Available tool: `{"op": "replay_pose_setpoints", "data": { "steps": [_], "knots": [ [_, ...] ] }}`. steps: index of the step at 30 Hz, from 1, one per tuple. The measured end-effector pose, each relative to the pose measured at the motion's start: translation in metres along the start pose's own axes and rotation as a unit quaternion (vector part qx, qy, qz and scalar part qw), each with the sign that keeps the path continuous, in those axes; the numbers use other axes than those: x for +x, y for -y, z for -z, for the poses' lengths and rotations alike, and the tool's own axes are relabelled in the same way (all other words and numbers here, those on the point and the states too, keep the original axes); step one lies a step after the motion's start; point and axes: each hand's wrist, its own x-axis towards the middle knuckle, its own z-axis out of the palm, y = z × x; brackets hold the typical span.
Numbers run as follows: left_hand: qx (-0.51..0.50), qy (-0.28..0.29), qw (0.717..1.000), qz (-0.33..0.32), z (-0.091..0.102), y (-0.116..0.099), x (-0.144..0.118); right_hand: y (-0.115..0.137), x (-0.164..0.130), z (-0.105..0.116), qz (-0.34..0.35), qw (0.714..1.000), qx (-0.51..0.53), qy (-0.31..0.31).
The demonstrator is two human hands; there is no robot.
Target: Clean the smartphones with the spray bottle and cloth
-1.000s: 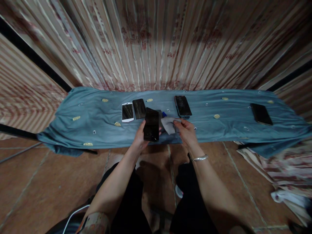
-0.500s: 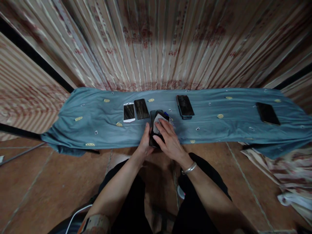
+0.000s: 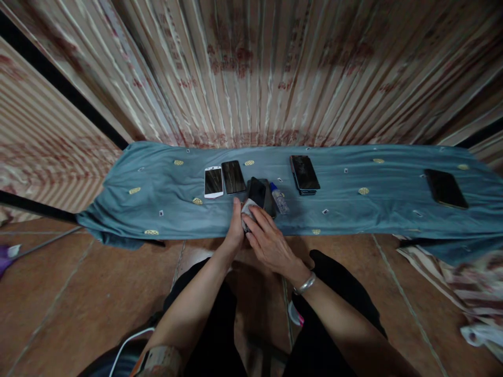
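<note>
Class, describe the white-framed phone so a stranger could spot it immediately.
Start at the long blue-grey cloth spread below the striped curtain. Left of the hands lie two phones side by side. The white-framed phone is the left one, beside a black phone; it alone has a white border.

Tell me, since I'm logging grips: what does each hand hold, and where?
Left hand grips the black phone by its lower left edge; right hand presses a grey cloth on its screen.
</note>
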Motion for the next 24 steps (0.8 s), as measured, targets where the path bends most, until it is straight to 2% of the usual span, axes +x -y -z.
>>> {"op": "replay_pose_setpoints", "data": {
  "steps": [3, 7, 11, 15, 24],
  "knots": [
    [0.029, -0.038, 0.998, -0.052, 0.001, 0.010, 0.005, -0.008, 0.003, 0.000, 0.002, 1.000, -0.009, -0.010],
    [0.079, -0.036, 0.989, -0.120, -0.004, 0.022, 0.005, -0.027, 0.012, 0.006, -0.034, 0.999, -0.023, -0.034],
    [0.141, 0.004, 0.985, -0.103, -0.013, 0.023, -0.003, -0.044, 0.021, 0.011, -0.061, 0.995, -0.026, -0.072],
    [0.175, 0.014, 0.978, -0.113, -0.021, 0.021, -0.007, -0.053, 0.027, 0.013, -0.084, 0.992, -0.002, -0.097],
    [0.115, 0.025, 0.987, -0.105, -0.016, 0.024, -0.006, -0.055, 0.025, 0.009, -0.120, 0.986, 0.026, -0.112]
  ]
}}
